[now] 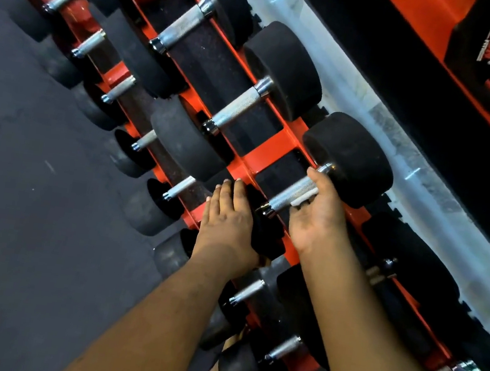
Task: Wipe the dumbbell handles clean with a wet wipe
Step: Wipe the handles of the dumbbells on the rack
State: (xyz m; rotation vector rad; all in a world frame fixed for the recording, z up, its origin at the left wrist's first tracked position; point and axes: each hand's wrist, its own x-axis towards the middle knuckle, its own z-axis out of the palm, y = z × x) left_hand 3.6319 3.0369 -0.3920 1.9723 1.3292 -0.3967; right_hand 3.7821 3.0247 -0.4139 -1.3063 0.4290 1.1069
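Right hand (316, 213) at centre frame curls round the handle (291, 193) — a wipe (304, 197) pinched under the thumb. Left hand (226, 223) lies flat, fingers straight, on the dumbbell's near black head (263, 228) — holding nothing — on the rack (269, 154).

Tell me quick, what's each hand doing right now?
Left hand: open, straight fingers resting on a black dumbbell head.
Right hand: holding a white wet wipe against the dumbbell handle.
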